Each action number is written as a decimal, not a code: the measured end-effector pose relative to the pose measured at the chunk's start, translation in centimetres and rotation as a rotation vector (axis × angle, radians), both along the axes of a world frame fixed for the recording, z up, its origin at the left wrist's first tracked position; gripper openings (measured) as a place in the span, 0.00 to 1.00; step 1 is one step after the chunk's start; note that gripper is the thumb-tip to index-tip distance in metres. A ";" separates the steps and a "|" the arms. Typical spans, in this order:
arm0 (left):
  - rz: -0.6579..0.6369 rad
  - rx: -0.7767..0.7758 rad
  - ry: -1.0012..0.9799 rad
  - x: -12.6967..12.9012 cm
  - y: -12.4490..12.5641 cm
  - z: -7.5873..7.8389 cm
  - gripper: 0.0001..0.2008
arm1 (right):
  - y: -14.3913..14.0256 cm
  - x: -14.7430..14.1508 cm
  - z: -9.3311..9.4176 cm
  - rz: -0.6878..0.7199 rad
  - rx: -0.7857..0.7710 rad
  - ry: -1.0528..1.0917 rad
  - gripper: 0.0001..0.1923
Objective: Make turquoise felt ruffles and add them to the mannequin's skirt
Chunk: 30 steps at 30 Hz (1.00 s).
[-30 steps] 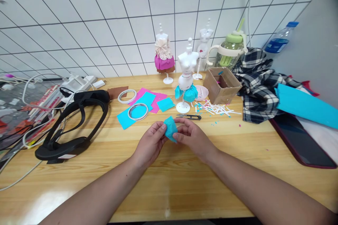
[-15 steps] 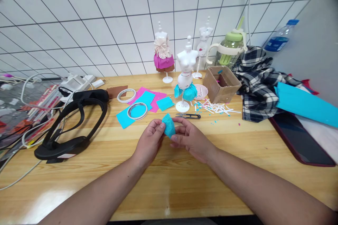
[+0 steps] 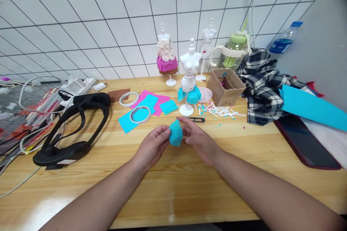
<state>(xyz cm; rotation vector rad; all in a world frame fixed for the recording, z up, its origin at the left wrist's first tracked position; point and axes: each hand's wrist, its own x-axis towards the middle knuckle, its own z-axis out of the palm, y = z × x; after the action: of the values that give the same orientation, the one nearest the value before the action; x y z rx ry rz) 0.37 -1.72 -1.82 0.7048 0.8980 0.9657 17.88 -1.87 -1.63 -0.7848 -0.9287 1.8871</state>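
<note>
My left hand (image 3: pixel 151 146) and my right hand (image 3: pixel 196 138) together pinch a small crumpled piece of teal paper (image 3: pixel 176 133) just above the wooden table (image 3: pixel 168 187). Behind it stands a white mini mannequin (image 3: pixel 190 75) with a teal paper skirt at its waist. Small black snips (image 3: pixel 195 119) lie just beyond my right fingers. Teal and pink paper sheets (image 3: pixel 151 105) lie to the left, with two tape rings (image 3: pixel 140 114) on and beside them.
A black headset (image 3: pixel 73 126) and cables lie at the left. A second mannequin in a pink skirt (image 3: pixel 166 57), a third bare one (image 3: pixel 206 48), a cardboard box (image 3: pixel 227 86), paper scraps, a green jug (image 3: pixel 235 48), a plaid cloth (image 3: pixel 264 83) and a teal folder (image 3: pixel 311 106) fill the back and right.
Both hands have kept working the teal paper, turning and crumpling it between the fingers. My right fingers have lifted slightly; the view has shifted a little.
</note>
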 end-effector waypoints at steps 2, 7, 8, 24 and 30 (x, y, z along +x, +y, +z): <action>-0.032 -0.007 0.015 -0.1 0.0 0.1 0.10 | 0.1 0.1 0.0 -0.053 -0.037 0.011 0.30; -0.111 0.027 0.071 -0.1 -0.3 -0.2 0.11 | 0.4 0.1 -0.1 -0.107 -0.058 -0.048 0.30; -0.125 0.038 0.078 0.0 -0.3 -0.2 0.11 | 0.4 0.1 -0.2 -0.105 -0.080 -0.038 0.30; -0.097 0.067 0.021 -0.4 -0.2 -0.3 0.24 | 0.5 -0.2 -0.4 -0.231 -0.057 0.007 0.25; 0.001 0.058 0.215 -0.4 0.0 -0.1 0.15 | 0.7 0.3 -0.6 -0.235 0.091 -0.149 0.21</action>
<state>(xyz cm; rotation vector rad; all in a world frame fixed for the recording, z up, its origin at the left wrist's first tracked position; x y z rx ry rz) -0.06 -1.70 -1.96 0.8698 1.0615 0.9317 18.17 -1.15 -2.20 -0.9455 -0.9624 1.5896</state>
